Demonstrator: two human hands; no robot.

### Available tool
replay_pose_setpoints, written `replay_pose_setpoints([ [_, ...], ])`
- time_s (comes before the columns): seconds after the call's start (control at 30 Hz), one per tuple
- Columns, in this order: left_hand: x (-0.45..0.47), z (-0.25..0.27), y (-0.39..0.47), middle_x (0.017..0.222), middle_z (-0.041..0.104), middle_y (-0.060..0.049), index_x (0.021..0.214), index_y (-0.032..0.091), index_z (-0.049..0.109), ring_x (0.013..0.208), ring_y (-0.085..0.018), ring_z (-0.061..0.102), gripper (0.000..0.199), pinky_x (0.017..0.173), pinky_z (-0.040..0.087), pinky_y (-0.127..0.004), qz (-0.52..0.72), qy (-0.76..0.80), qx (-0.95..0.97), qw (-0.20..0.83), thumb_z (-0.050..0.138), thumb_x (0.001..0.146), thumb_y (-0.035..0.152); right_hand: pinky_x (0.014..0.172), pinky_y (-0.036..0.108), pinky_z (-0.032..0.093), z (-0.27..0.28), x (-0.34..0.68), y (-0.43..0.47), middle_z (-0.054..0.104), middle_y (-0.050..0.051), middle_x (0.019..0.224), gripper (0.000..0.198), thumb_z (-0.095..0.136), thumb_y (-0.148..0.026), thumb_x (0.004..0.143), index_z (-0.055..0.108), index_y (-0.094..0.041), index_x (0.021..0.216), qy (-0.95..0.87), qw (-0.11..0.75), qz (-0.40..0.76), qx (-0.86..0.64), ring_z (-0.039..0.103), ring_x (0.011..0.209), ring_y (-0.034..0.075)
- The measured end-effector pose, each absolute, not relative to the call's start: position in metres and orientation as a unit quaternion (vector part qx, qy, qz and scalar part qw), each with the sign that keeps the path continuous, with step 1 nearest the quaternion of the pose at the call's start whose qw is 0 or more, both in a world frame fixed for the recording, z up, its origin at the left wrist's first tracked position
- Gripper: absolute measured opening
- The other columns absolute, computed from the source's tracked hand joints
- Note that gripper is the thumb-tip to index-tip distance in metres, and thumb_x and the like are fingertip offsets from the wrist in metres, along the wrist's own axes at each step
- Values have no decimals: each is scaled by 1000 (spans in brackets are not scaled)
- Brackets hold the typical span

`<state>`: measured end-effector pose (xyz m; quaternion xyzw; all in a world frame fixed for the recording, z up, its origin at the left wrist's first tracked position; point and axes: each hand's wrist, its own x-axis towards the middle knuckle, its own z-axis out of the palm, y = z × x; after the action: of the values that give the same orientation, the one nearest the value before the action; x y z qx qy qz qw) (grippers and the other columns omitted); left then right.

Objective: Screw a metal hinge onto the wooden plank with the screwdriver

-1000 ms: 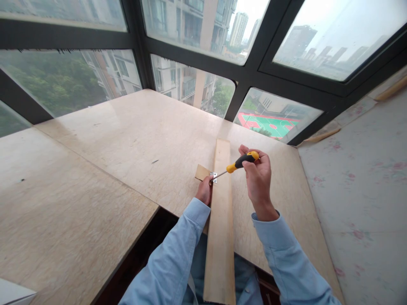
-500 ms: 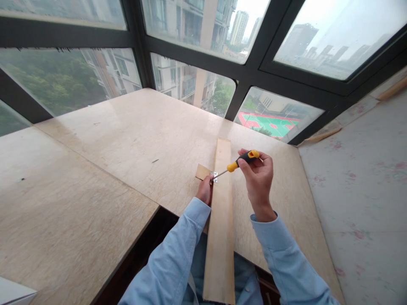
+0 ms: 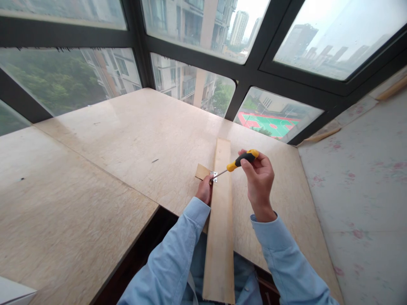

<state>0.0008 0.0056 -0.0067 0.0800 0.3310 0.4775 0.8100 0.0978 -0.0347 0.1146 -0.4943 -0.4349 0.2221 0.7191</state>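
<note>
A long pale wooden board (image 3: 220, 237) lies lengthwise in front of me, its near end reaching past the counter's edge over my lap. Across its left edge sits a small silver metal hinge (image 3: 215, 174), beside a short wooden block (image 3: 202, 171) that sticks out to the left. My left hand (image 3: 204, 189) is closed at the block's near end, thumb by the hinge; its other fingers are mostly hidden. In my right hand (image 3: 260, 180) is a yellow-and-black screwdriver (image 3: 243, 160), gripped by the handle. Its slanted shaft runs down left, with the tip at the hinge by my left thumb.
The stone-patterned counter (image 3: 127, 140) spreads left and behind the board, with a small dark sliver (image 3: 154, 161) on it. Dark-framed windows (image 3: 193, 46) border the back. A floral wall (image 3: 356, 203) stands at right, and a white box corner (image 3: 14, 291) shows at lower left.
My right hand has shifted very slightly around the screwdriver handle. The tip stays at the hinge, and my left hand, the board and the block look unmoved.
</note>
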Motion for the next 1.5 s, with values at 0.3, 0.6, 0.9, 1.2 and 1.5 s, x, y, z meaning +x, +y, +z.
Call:
replay_pose_setpoints([
  [0.3, 2, -11, 6, 75, 70, -6, 81, 13, 66, 87, -25, 69, 17, 84, 52, -35, 479, 329, 82, 810, 66, 70, 26, 92, 44, 58, 114, 96, -36, 70, 8, 112, 41, 78, -41, 75, 65, -19, 107, -451, 680, 212, -538, 69, 102, 24],
  [0.6, 1, -8, 6, 72, 69, -6, 80, 12, 67, 87, -25, 69, 16, 83, 53, -35, 478, 338, 79, 807, 65, 70, 24, 99, 46, 54, 115, 99, -38, 71, 7, 112, 38, 72, -32, 79, 63, -19, 114, -443, 698, 210, -523, 68, 106, 24],
  [0.9, 2, -6, 5, 75, 70, -7, 82, 12, 68, 89, -26, 68, 17, 84, 53, -36, 482, 332, 81, 807, 64, 71, 24, 87, 38, 59, 110, 97, -38, 69, 5, 105, 47, 82, -38, 69, 62, -20, 108, -429, 674, 191, -571, 70, 98, 22],
  [1.2, 1, -6, 5, 71, 69, -5, 79, 13, 67, 89, -26, 68, 16, 85, 53, -36, 475, 338, 78, 809, 65, 68, 24, 105, 47, 47, 112, 97, -39, 60, 7, 128, 49, 69, -30, 78, 48, -25, 122, -440, 708, 263, -485, 61, 119, 23],
  [1.5, 2, -6, 5, 73, 70, -5, 77, 14, 66, 89, -27, 69, 16, 84, 53, -37, 481, 327, 72, 810, 68, 66, 25, 92, 42, 54, 111, 101, -39, 67, 3, 96, 45, 78, -30, 71, 57, -20, 109, -397, 703, 233, -542, 68, 93, 20],
])
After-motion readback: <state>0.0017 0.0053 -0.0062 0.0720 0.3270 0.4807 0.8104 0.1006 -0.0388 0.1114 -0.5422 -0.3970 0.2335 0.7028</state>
